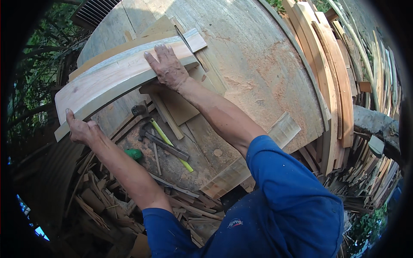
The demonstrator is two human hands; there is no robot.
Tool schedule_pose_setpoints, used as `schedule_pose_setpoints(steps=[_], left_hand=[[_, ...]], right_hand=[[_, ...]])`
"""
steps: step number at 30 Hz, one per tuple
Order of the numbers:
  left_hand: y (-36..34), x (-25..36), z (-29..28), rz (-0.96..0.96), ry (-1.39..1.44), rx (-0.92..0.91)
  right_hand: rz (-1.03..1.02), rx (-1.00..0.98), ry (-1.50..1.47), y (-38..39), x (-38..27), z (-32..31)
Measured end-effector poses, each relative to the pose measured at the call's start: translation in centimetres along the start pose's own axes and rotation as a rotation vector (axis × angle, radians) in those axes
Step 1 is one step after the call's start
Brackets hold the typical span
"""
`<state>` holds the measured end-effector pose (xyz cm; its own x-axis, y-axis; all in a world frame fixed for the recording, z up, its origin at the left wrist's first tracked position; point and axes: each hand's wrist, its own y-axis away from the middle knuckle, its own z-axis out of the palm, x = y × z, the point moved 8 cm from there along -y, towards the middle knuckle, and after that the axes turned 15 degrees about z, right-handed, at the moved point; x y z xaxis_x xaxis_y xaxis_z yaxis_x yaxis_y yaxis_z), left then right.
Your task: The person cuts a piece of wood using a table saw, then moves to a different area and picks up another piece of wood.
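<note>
My left hand (84, 129) grips the near left end of a pale plank (103, 77) with a curved edge, its thumb along the side. My right hand (170, 69) lies on the plank's upper face with spread fingers, close to a thin saw blade (188, 45) at the plank's right end. Beneath the plank is a wooden jig (176, 107). Below it lie a hammer (165, 146), a yellow strip like a tape or rule (180, 161), and a green tool (133, 153), only partly visible.
The worn wooden tabletop (266, 69) has sawdust on it and a loose board (279, 131) at its near edge. Long curved planks (327, 86) stand stacked along the right. Scrap wood (99, 198) is piled below left, and a concrete ledge (378, 124) is at far right.
</note>
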<state>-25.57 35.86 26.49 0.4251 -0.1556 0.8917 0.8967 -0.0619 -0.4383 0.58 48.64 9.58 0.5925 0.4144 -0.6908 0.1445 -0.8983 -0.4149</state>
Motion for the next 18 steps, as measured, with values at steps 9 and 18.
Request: schedule_pose_setpoints(steps=[9,18], left_hand=[[-3.4,-2.3,2.1,-0.030,-0.012,-0.116],[-4.5,-3.7,5.1,-0.006,0.130,-0.090]], right_hand=[[0.029,0.015,-0.011,-2.2,-0.1,1.9],[-0.004,0.028,-0.015,-4.7,0.7,3.5]])
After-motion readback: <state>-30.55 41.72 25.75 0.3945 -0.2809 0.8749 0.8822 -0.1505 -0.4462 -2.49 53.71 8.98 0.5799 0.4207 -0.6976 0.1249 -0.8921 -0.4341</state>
